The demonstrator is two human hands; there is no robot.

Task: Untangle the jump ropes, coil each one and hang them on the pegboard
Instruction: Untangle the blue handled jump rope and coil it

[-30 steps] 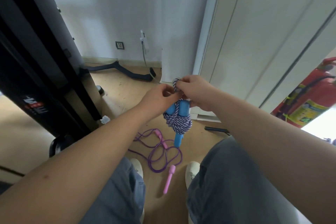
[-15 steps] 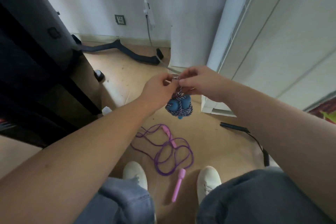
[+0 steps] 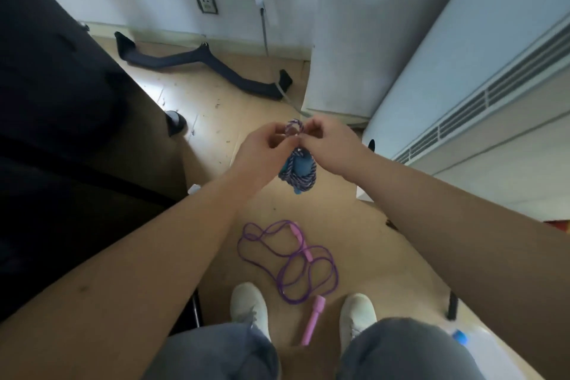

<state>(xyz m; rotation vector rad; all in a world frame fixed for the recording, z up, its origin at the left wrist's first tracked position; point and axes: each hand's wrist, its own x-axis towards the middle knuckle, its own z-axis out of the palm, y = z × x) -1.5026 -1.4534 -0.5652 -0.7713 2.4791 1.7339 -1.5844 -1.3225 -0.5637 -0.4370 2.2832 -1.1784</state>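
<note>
A blue-handled jump rope (image 3: 298, 172), its striped purple-and-white cord wound around the handles, hangs in the air in front of me. My left hand (image 3: 262, 154) and my right hand (image 3: 328, 145) both pinch a small loop of its cord at the top of the bundle. A second jump rope (image 3: 290, 262), thin purple cord with pink handles, lies loose and looped on the wooden floor between my white shoes. No pegboard is in view.
A large black machine (image 3: 55, 120) fills the left side. A dark curved bar (image 3: 200, 68) lies on the floor by the back wall. White cabinets with a vent (image 3: 481, 102) stand to the right. A black stick (image 3: 452, 305) and a bottle with a blue cap (image 3: 459, 337) lie at lower right.
My view has tilted down toward the floor and feet. The wound bundle hangs shorter and tighter than a second ago, and a small loop now stands up between my fingertips.
</note>
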